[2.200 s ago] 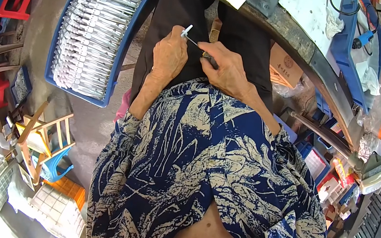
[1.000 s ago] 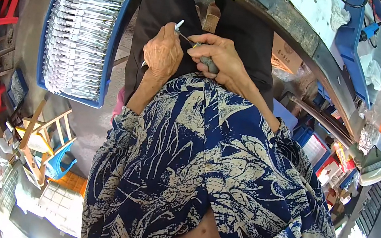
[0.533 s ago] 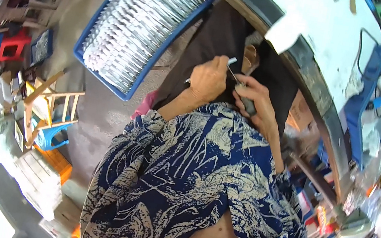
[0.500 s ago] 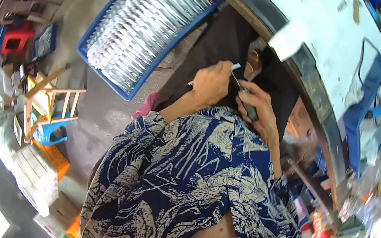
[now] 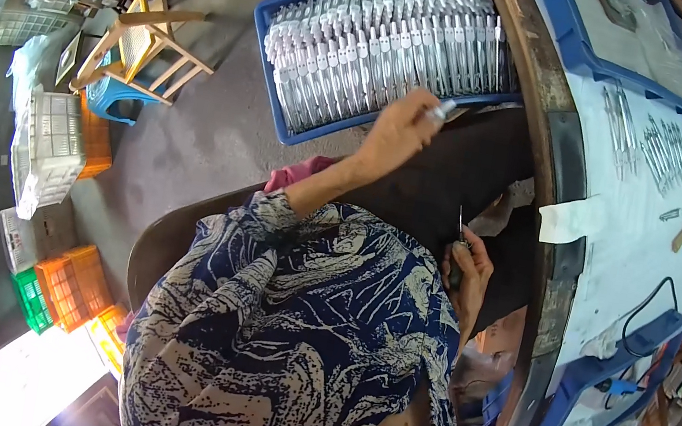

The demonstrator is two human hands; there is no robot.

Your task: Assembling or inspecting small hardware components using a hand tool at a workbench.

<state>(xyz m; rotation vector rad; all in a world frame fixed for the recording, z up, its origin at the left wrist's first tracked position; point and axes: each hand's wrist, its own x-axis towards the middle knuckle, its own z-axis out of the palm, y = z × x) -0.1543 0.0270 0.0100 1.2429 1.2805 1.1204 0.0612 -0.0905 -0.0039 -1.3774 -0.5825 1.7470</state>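
My left hand (image 5: 396, 133) is raised beside the near edge of a blue tray (image 5: 284, 134). Its fingers are closed around a small slim piece with a white end (image 5: 441, 111), blurred by motion. Packed rows of slim metal pieces with white ends (image 5: 385, 46) fill the tray. Lower, over my dark-covered lap, my right hand (image 5: 472, 274) is wrapped around a thin-bladed hand tool (image 5: 461, 223) with a dark handle, blade pointing up. Whether the blade is a knife or a driver I cannot tell.
On my right stands a wooden-edged worktable (image 5: 561, 150) with a white cover, metal pieces (image 5: 664, 153) and a blue bin (image 5: 601, 370). A wooden stool (image 5: 141, 39), a blue plastic stool (image 5: 114, 99) and an orange crate (image 5: 75, 287) are at left. Pink cloth (image 5: 298, 172) lies by my left forearm.
My left hand has moved away from my right hand to the tray edge, carrying the white-ended piece. My right hand keeps the tool over my lap. The view has turned.
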